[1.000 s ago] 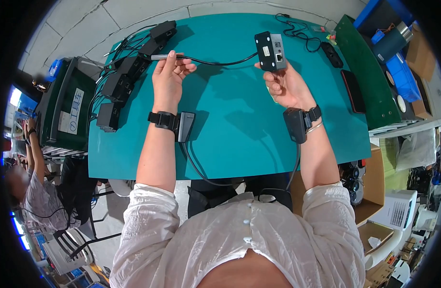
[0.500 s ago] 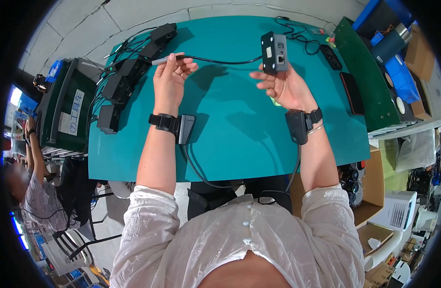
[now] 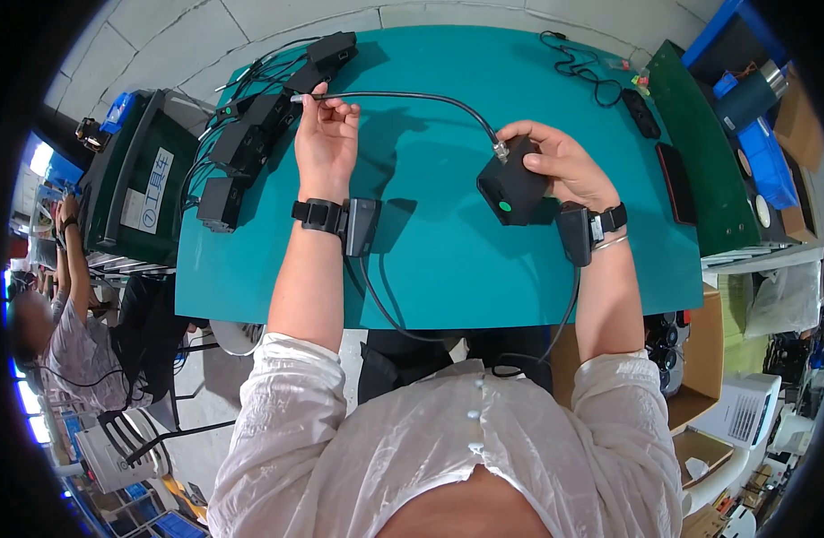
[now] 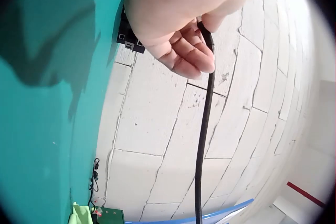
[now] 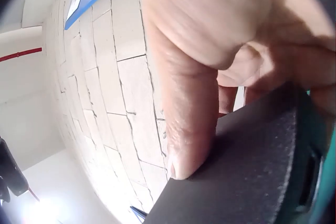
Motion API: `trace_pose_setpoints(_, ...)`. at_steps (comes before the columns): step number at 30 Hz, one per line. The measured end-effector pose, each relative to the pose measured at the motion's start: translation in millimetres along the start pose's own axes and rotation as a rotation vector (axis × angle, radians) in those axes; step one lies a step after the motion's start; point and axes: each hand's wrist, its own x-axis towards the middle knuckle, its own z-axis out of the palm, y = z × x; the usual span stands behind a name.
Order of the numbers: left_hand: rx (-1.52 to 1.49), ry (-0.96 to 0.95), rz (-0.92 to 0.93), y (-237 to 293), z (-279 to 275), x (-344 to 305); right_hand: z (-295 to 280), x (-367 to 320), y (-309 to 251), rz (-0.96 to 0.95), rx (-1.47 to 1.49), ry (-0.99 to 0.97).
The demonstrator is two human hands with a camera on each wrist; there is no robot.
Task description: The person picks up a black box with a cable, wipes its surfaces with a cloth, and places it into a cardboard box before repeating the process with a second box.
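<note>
My right hand (image 3: pixel 573 166) grips a black box-shaped device (image 3: pixel 519 193) above the table's middle right, thumb across one face and fingers behind it. A small green round sticker marks the device. At its corner a metal connector (image 3: pixel 501 151) joins a black cable (image 3: pixel 412 95), which arcs over to the left. Between thumb and fingers, my left hand (image 3: pixel 326 148) pinches the cable near its silver end, close to the row of boxes. The left wrist view shows the cable (image 4: pixel 202 145) hanging from those fingers; in the right wrist view the thumb presses the device's dark face (image 5: pixel 236 171).
Several similar black boxes (image 3: pixel 241 148) with cables line the left side of the green table (image 3: pixel 448 269). On the right lie a phone (image 3: pixel 676 182), a power strip (image 3: pixel 640 112) and a coiled black cord (image 3: pixel 582 67). A green cabinet (image 3: pixel 143 193) stands at left, near another person.
The right hand has turned the device over, so its port side no longer faces up and the connector shows, and has brought it nearer the body. The left hand still holds the cable end.
</note>
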Motion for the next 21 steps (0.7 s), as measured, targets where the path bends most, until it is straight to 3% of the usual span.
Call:
trace_pose_setpoints(4, 0.201, 0.090, -0.066, -8, 25, -3, 2, 6, 3, -0.151, 0.027, 0.060)
trace_pose_setpoints(7, 0.518, -0.065, -0.272, -25, 47, -14, 6, 11, 4, -0.261, 0.115, 0.307)
trace_pose_setpoints(8, 0.517, -0.066, -0.269, -34, 52, -19, 10, 13, 6, -0.262, 0.111, 0.305)
trace_pose_setpoints(12, 0.661, -0.311, -0.551, -57, 72, -40, 24, 25, 25, -0.328, -0.030, 0.346)
trace_pose_setpoints(15, 0.752, -0.214, -0.548, -59, 91, -47, 32, 28, 27, -0.306, -0.164, 0.346)
trace_pose_setpoints(17, 0.779, -0.124, -0.610, -57, 91, -45, 33, 26, 24, -0.356, -0.542, 0.502)
trace_pose_setpoints(18, 0.778, -0.123, -0.613, -53, 87, -43, 34, 24, 19, -0.354, -0.542, 0.504)
trace_pose_setpoints(20, 0.886, -0.350, -0.719, -46, 83, -39, 35, 22, 6, -0.717, -1.124, 0.603)
trace_pose_setpoints(21, 0.880, -0.396, -0.756, -42, 87, -40, 34, 20, 6, -0.718, -1.127, 0.606)
